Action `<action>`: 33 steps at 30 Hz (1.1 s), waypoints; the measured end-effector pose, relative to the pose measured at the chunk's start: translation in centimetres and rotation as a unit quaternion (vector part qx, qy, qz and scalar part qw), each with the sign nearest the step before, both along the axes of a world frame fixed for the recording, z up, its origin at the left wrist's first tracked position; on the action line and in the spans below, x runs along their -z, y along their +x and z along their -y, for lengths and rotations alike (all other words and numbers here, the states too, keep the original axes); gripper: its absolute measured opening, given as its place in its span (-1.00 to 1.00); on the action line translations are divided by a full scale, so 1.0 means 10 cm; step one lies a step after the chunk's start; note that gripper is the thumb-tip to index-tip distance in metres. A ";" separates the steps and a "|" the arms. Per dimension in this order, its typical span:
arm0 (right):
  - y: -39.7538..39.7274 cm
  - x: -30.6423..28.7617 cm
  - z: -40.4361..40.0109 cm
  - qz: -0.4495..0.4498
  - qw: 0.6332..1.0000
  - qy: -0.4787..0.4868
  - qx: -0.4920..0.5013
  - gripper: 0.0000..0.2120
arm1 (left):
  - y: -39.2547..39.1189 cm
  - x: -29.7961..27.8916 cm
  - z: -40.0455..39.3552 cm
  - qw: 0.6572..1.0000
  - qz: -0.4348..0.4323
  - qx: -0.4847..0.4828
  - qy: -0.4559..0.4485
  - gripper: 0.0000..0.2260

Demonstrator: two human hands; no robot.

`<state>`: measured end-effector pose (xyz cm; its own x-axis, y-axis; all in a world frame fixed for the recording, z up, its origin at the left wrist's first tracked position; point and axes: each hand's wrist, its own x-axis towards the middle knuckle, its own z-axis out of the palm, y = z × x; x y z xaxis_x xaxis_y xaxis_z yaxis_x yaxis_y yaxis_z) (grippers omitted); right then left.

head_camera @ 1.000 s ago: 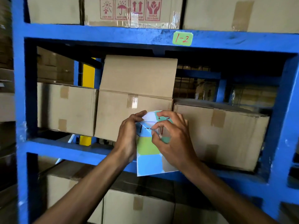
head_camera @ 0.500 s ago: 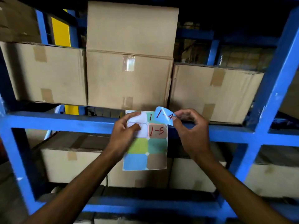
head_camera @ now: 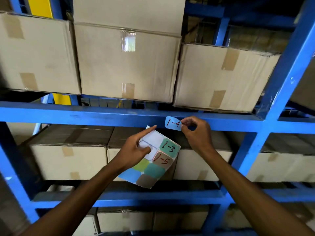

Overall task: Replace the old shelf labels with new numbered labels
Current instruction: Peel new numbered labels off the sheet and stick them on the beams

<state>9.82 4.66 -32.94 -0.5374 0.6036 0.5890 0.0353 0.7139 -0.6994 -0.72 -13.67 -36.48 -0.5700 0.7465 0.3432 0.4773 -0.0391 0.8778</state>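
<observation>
**Label 1-4 held at the shelf beam**

Nearest: two bare forearms reach up from the bottom edge. Left hand [head_camera: 136, 149] grips the sticker sheet [head_camera: 150, 160], thumb pressed on a peeled white cell, index finger straight along the sheet's top corner. The sheet is tilted and held in front of the lower boxes, below the beam. It carries a teal label reading 1-3 [head_camera: 169, 147] and a brownish one reading 1-5 [head_camera: 162, 160]; the remaining cells are blank colours (green, blue, teal, grey-brown).

Right hand [head_camera: 196, 132] pinches the light blue label 1-4 [head_camera: 173, 123] by its right edge between thumb and forefinger, other fingers curled. The label lies over the front face of the blue beam [head_camera: 85, 114]; whether it is stuck down I cannot tell.

Farther: a blue upright [head_camera: 279, 92] at right. Three taped cardboard boxes [head_camera: 126, 65] sit side by side on the shelf above the beam. More boxes [head_camera: 68, 160] fill the levels below.
</observation>
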 end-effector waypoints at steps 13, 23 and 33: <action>-0.17 0.11 -0.10 0.028 0.999 0.027 -0.010 -0.91 | -0.19 0.14 -0.44 0.991 -0.111 0.009 -0.080 -0.33; -0.22 0.16 -0.19 0.023 0.999 0.045 -0.015 -0.88 | -0.29 0.17 -0.56 0.984 -0.148 -0.009 -0.096 -0.33; -0.23 0.24 -0.27 0.035 0.998 0.050 -0.025 -0.91 | -0.28 0.18 -0.62 0.983 -0.157 -0.009 -0.098 -0.32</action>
<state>7.57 7.39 -35.31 -0.6068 0.5153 0.6052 0.0435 0.7818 -0.6221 -3.47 -7.49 -38.29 -0.4732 0.8061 0.3554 0.7251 0.1273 0.6768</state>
